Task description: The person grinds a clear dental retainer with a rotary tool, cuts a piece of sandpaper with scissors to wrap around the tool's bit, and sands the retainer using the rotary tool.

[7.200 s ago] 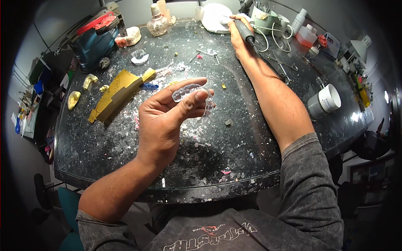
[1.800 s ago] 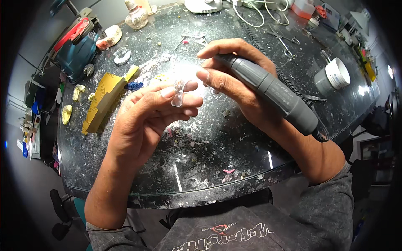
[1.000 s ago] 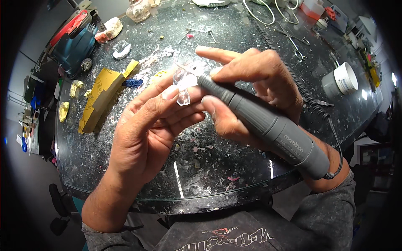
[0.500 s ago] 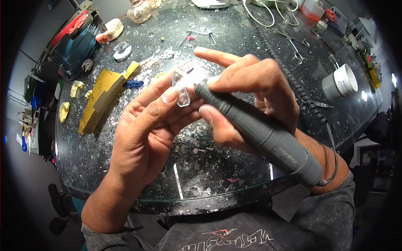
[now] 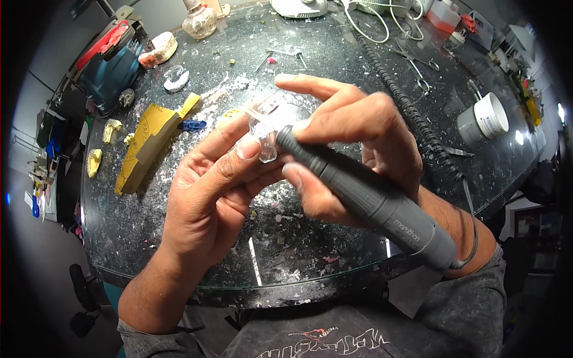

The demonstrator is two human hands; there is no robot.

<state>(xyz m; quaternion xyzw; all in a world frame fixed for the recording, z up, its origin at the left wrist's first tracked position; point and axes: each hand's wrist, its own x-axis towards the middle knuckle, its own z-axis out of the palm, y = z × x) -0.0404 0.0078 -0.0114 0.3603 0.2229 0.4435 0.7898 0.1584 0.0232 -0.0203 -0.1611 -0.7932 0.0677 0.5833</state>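
While I hold the clear tray above the bench | left hand: grip pinching tray between thumb and fingers | right hand: grip wrapped round grey drill, front end beside tray; I cannot tell whether they touch | left: folded yellow card on bench

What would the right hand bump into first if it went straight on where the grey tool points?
Probably the clear plastic piece in the left hand: the grey tool in the right hand aims at it. Glare hides whether they already touch.
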